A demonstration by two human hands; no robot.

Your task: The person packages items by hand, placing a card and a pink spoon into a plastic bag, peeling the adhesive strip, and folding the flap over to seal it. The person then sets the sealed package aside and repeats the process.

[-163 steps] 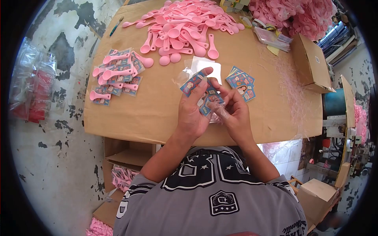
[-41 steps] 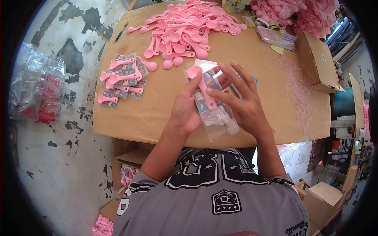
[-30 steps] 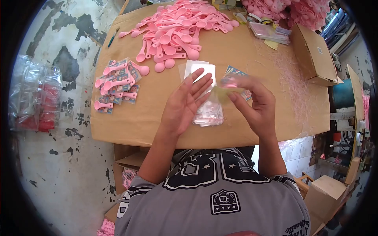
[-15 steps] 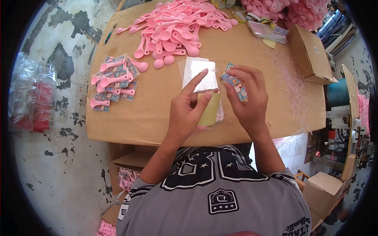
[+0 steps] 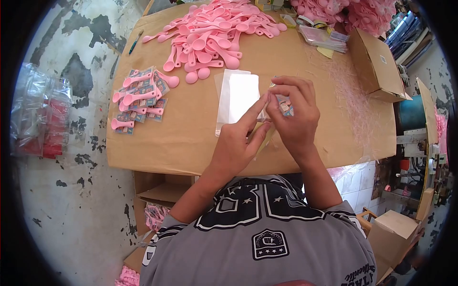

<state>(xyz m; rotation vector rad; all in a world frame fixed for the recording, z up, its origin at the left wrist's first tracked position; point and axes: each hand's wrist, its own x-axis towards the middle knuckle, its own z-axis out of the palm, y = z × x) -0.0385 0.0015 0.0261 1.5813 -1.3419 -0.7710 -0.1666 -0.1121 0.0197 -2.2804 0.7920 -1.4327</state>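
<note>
My left hand (image 5: 234,145) grips a yellowish packet (image 5: 264,136) between thumb and fingers; the packet is tilted and mostly hidden by the hands. Close against it on the right, my right hand (image 5: 298,117) has thumb and forefinger pinched near the left forefinger's tip. What that pinch holds is too small to make out. Left of the fingers lie flat clear plastic bags (image 5: 224,107) with a bright white sheet (image 5: 243,95). Behind the right hand, a printed blue card (image 5: 286,106) shows in part.
A large heap of pink spoons (image 5: 210,38) covers the back of the brown-topped table (image 5: 181,138). Packed spoons on cards (image 5: 138,97) are piled at the left. At the right are plastic strips (image 5: 350,100) and a cardboard box (image 5: 377,66); a pen (image 5: 136,42) lies back left.
My hands have come together, the left moving right with the packet, now tilted. The right thumb and forefinger have closed from apart into a pinch. The plastic bags are less covered.
</note>
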